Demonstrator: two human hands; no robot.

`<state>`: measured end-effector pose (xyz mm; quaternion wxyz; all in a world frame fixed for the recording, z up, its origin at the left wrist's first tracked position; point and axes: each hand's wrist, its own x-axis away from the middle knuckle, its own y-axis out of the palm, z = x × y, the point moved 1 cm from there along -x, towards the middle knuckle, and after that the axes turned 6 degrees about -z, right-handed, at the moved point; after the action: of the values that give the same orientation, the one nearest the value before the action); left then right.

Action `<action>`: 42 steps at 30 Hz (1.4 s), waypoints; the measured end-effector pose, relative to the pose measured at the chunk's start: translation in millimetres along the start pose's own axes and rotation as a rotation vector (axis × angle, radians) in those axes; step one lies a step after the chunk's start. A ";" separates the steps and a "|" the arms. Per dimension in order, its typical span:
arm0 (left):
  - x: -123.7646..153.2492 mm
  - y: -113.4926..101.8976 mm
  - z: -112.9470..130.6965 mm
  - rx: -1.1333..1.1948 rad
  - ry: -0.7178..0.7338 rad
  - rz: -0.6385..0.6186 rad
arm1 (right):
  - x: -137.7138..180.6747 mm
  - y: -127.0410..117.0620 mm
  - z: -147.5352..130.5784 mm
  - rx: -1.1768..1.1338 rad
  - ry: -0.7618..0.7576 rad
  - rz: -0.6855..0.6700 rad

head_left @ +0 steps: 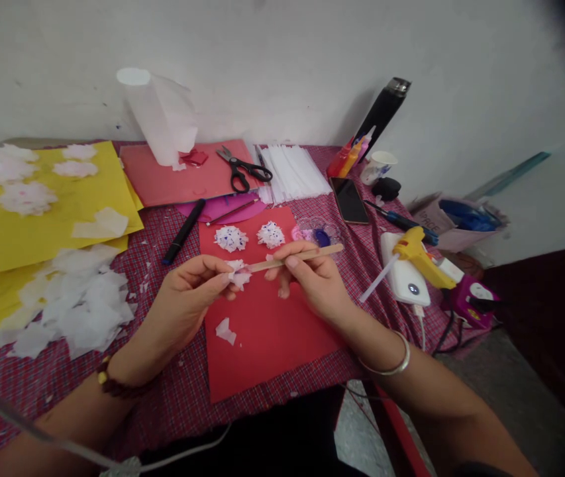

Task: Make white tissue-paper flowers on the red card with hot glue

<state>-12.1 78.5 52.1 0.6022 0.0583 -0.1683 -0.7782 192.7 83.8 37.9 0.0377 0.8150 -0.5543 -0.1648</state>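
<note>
My left hand [195, 288] pinches a small white paper flower [239, 275] over the red sheet [267, 344]. Between the thumb and fingers of my right hand [309, 275] is a wooden craft stick [329, 251], its left end touching the flower. Two finished-looking white paper flowers with blue-purple specks, one left [231, 238] and one right [271, 234], lie at the top of the red sheet. Just beyond my right hand sits a clear flower-shaped palette [332, 228] holding dark blue and pink paint. A torn white paper scrap [226, 331] rests below my left hand.
White paper pieces [81, 298] are heaped at left beside yellow sheets [63, 232] bearing pale paper flowers. Farther back are a paper roll [155, 119], scissors [242, 169], white sticks [295, 172] and a phone [349, 200]. A yellow glue gun [424, 258] lies on a white power bank [406, 281] at right.
</note>
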 end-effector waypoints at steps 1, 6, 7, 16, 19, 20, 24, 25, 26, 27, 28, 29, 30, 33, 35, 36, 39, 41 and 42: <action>-0.3 -0.7 -0.5 -0.003 0.006 0.002 | 0.1 0.0 -0.7 0.000 -0.002 0.006; -2.0 -3.1 -3.2 0.008 0.017 0.000 | -0.2 -0.3 -3.1 0.013 -0.019 0.000; -2.3 -3.2 -3.7 0.012 0.018 0.004 | -0.2 -0.4 -3.2 0.014 -0.024 -0.007; -4.9 -2.1 -5.5 0.162 0.011 0.082 | 2.5 1.3 -3.0 0.106 -0.033 -0.042; -5.6 -2.1 -5.6 0.208 -0.006 0.076 | 3.5 3.5 -3.2 0.119 -0.047 -0.048; -5.7 -2.2 -5.7 0.213 -0.009 0.076 | 3.5 4.2 -3.3 0.117 -0.051 -0.047; -4.3 -2.6 -5.8 0.189 0.020 0.077 | 3.2 6.4 -4.1 0.116 -0.041 -0.046; -3.3 -2.6 -6.0 0.169 0.037 0.076 | 3.3 6.8 -4.3 0.123 -0.039 -0.041; -2.2 -2.5 -6.4 0.143 0.058 0.076 | 3.5 7.0 -4.4 0.137 -0.038 -0.030; -0.9 -2.4 -6.8 0.109 0.085 0.077 | 3.7 7.3 -4.4 0.156 -0.042 -0.015; 0.4 -2.1 -7.1 0.068 0.114 0.078 | 4.0 7.5 -4.2 0.176 -0.050 0.005; 1.3 -1.5 -7.2 0.016 0.145 0.079 | 4.2 7.7 -3.9 0.190 -0.060 0.027; 1.7 -0.6 -6.7 -0.048 0.176 0.078 | 4.1 7.8 -3.5 0.191 -0.067 0.049; -3.1 5.9 0.8 -0.285 0.276 0.056 | 0.9 6.3 -3.7 0.079 -0.061 0.087; -12.5 14.4 10.9 -0.420 0.350 0.019 | -3.4 2.6 -6.5 -0.041 -0.033 0.103; -18.5 19.7 16.8 -0.463 0.383 -0.004 | -5.7 0.0 -9.0 -0.090 -0.022 0.112; -36.4 38.0 33.3 -0.512 0.441 -0.062 | -11.2 -9.1 -17.7 -0.175 -0.039 0.162; -45.0 48.9 39.9 -0.526 0.455 -0.091 | -13.0 -14.3 -21.3 -0.216 -0.034 0.219; -48.1 52.8 41.3 -0.537 0.451 -0.110 | -13.5 -16.5 -21.7 -0.248 -0.013 0.256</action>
<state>37.1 120.9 102.8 0.5753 0.0774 0.1829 -0.7935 209.7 99.8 57.4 0.1550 0.7259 -0.6291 -0.2308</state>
